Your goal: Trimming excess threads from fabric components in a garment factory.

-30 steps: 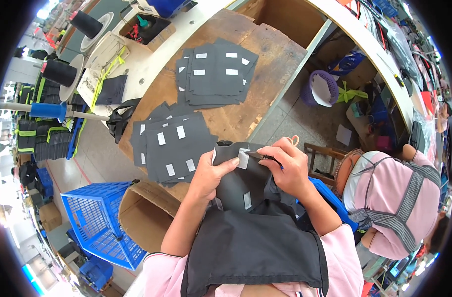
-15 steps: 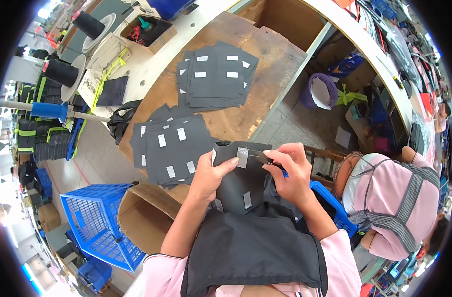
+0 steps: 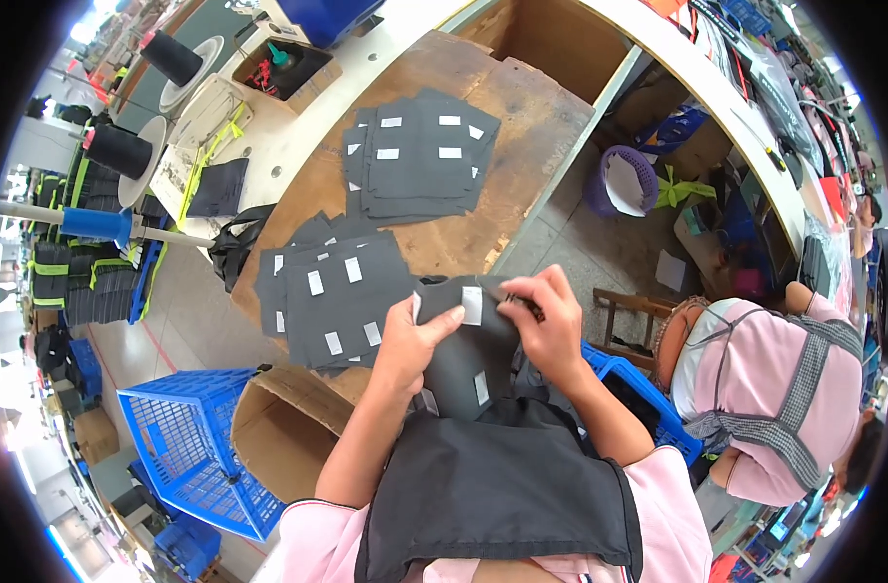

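My left hand (image 3: 410, 345) grips the side of a dark grey fabric panel (image 3: 458, 364), its thumb lying on the front near a white patch (image 3: 472, 306). A second white patch (image 3: 481, 389) is lower on the panel, close to my black apron (image 3: 492, 486). At the panel's upper right edge is my right hand (image 3: 549, 321), closed with thumb and forefinger together. A small dark tool, seemingly thread snips (image 3: 535, 310), is tucked in it, mostly hidden by the fingers. Two piles of similar panels, one nearer (image 3: 351, 301) and one farther (image 3: 424, 165), lie on the board ahead.
The worn wooden board (image 3: 536, 117) adjoins a white worktable. To the left stand a blue crate (image 3: 186, 442) and a cardboard box (image 3: 288, 423); another blue crate (image 3: 609, 364) is by my right arm. A purple basket (image 3: 624, 182) and a seated person (image 3: 769, 394) are to the right.
My right hand has shifted left and slightly up against the panel's edge. The tool's thin metal tips, earlier across the panel beside the upper patch, are now out of sight.
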A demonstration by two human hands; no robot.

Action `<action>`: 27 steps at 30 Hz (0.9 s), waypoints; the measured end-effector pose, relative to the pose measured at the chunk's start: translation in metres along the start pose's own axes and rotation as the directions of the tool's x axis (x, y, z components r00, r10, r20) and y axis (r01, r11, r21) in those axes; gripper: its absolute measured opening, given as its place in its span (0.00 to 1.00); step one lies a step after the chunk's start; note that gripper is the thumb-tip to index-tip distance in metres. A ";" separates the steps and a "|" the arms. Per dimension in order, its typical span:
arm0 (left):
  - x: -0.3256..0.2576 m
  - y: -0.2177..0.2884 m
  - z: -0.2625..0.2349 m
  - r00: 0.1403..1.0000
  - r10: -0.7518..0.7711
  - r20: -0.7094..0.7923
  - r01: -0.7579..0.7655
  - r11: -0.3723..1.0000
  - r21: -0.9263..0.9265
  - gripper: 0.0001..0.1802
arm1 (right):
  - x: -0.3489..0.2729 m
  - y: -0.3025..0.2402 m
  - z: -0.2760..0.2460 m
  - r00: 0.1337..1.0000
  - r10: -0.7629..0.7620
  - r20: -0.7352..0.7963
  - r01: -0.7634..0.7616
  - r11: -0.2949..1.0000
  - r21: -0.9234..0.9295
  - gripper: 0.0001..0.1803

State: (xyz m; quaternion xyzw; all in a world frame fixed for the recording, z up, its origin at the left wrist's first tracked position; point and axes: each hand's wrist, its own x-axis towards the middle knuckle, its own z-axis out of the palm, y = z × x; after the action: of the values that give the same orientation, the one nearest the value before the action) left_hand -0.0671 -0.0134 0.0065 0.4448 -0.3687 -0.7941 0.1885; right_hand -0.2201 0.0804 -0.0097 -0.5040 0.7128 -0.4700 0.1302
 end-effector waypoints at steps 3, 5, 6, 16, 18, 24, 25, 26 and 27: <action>0.007 0.006 -0.002 0.987 0.050 -0.153 -0.070 0.989 -0.130 0.16 | -0.004 0.020 -0.001 0.958 0.280 -0.053 -0.242 0.896 0.372 0.15; 0.009 0.010 -0.005 0.948 0.148 -0.281 -0.236 0.921 -0.309 0.19 | -0.017 0.014 -0.006 0.848 0.504 0.167 -0.479 0.591 0.649 0.24; 0.010 0.011 -0.004 0.949 0.153 -0.276 -0.238 0.921 -0.308 0.19 | -0.023 0.011 -0.010 0.794 0.524 0.307 -0.580 0.502 0.642 0.27; 0.001 -0.031 -0.033 0.570 0.792 -0.221 -0.670 0.603 0.434 0.47 | 0.004 0.020 0.001 0.787 0.479 0.388 -0.571 0.330 0.752 0.08; 0.003 -0.001 -0.034 0.443 0.895 -0.055 -0.661 0.368 0.654 0.53 | 0.023 0.008 -0.014 0.820 0.400 0.409 -0.572 0.555 0.604 0.10; 0.009 0.028 -0.002 0.898 0.158 0.410 -0.427 0.532 0.731 0.45 | 0.044 0.003 -0.019 0.734 0.065 0.676 -0.356 0.884 0.302 0.07; 0.013 0.020 -0.006 0.898 0.156 0.411 -0.427 0.528 0.734 0.45 | 0.043 -0.004 -0.015 0.798 0.111 0.592 -0.324 0.908 0.266 0.08; 0.013 0.012 -0.011 0.929 0.100 0.356 -0.309 0.739 0.599 0.38 | 0.042 -0.010 -0.012 0.853 0.153 0.498 -0.297 0.928 0.224 0.09; 0.009 0.006 -0.014 0.950 0.023 0.311 -0.158 0.895 0.417 0.32 | 0.035 -0.016 -0.009 0.969 0.031 0.246 -0.040 0.999 0.031 0.13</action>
State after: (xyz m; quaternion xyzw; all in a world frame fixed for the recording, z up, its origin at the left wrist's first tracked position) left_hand -0.0601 -0.0284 0.0012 0.3331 -0.5819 -0.7392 0.0634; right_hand -0.2323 0.0554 0.0183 -0.5430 0.6916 -0.4146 0.2346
